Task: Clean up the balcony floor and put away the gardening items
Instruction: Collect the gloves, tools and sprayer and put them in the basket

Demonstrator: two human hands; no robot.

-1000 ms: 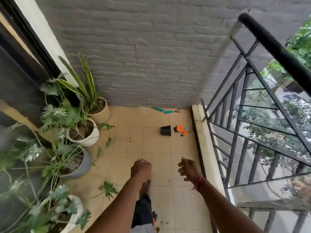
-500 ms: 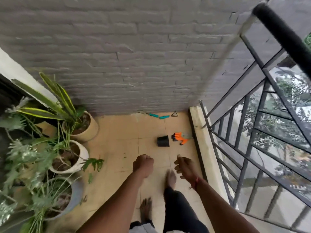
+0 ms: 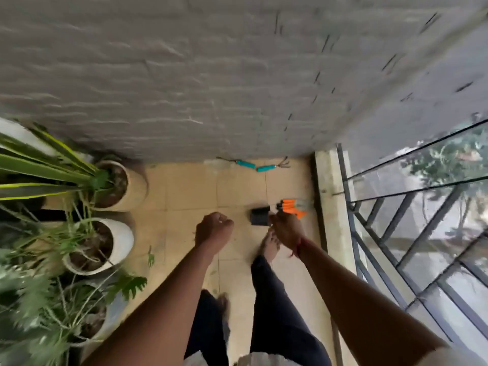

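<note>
Your L hand fisted, empty; R hand loosely curled, empty. Black pot & orange item just beyond R hand.

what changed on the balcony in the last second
The person has stepped forward toward the brick wall, and the right hand now shows right beside the black pot and orange tools. Nothing was picked up or let go. The left hand stays a fist, holding nothing; the pot, orange tools and teal-handled tools lie where they were.
</note>
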